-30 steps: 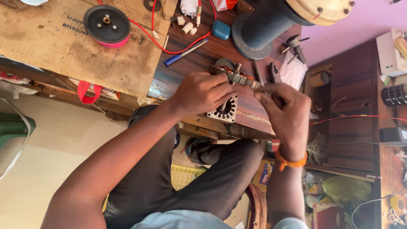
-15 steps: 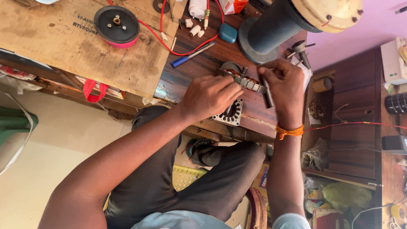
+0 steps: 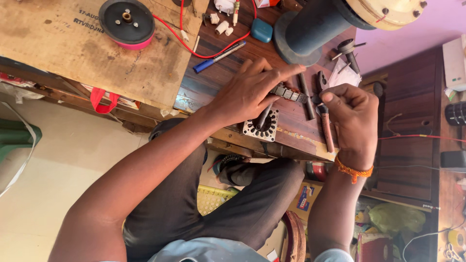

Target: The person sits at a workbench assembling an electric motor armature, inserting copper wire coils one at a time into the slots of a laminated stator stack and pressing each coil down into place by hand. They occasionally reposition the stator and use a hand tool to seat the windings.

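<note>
1. The small motor stator (image 3: 261, 125) just under my left hand (image 3: 247, 92) is silver-grey with a black centre and a ring of pale dots along its square edge.
2. The pliers (image 3: 325, 127) beside my right hand (image 3: 353, 116) have reddish-brown handles.
3. On my right wrist sits an orange thread band (image 3: 353, 170).
4. Beyond my left hand lies a pen (image 3: 218, 57), blue with a silver barrel.
5. A red wire (image 3: 204, 51) curls near it over the dark brown striped table (image 3: 218, 80).
6. Farther left, a black pulley wheel (image 3: 126, 22) has a pink rim.
7. A teal case (image 3: 261, 30) sits above my fingers.
</note>
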`<state>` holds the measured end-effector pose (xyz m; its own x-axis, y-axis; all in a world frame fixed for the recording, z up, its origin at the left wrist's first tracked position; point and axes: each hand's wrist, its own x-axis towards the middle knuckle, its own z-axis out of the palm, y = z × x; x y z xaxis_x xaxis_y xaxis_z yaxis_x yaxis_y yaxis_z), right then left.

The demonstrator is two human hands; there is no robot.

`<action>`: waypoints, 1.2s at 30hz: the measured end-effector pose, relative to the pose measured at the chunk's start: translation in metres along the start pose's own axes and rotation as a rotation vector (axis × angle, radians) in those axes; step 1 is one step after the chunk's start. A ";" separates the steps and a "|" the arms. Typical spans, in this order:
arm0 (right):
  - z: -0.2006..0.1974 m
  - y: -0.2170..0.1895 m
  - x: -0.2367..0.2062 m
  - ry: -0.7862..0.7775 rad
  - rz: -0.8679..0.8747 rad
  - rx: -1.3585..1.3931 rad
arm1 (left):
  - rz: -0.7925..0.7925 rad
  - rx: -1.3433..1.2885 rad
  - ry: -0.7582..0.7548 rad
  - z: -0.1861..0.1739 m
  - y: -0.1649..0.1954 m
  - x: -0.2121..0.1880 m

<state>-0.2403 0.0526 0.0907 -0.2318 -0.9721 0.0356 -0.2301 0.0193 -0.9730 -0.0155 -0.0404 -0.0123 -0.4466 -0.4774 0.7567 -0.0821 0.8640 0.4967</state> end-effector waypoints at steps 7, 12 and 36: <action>0.028 -0.001 -0.027 -0.073 -0.064 -0.473 | -0.037 -0.076 0.037 -0.005 0.006 0.004; 0.054 0.015 -0.032 -0.102 -0.086 -0.491 | 0.073 0.231 -0.069 -0.007 0.004 0.002; 0.055 -0.037 -0.016 0.022 -0.294 -0.795 | 0.150 0.164 0.078 -0.013 0.019 -0.008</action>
<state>-0.1763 0.0548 0.1131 -0.0754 -0.9587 0.2742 -0.8780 -0.0665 -0.4741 -0.0019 -0.0217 -0.0034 -0.3955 -0.3471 0.8504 -0.1668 0.9376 0.3051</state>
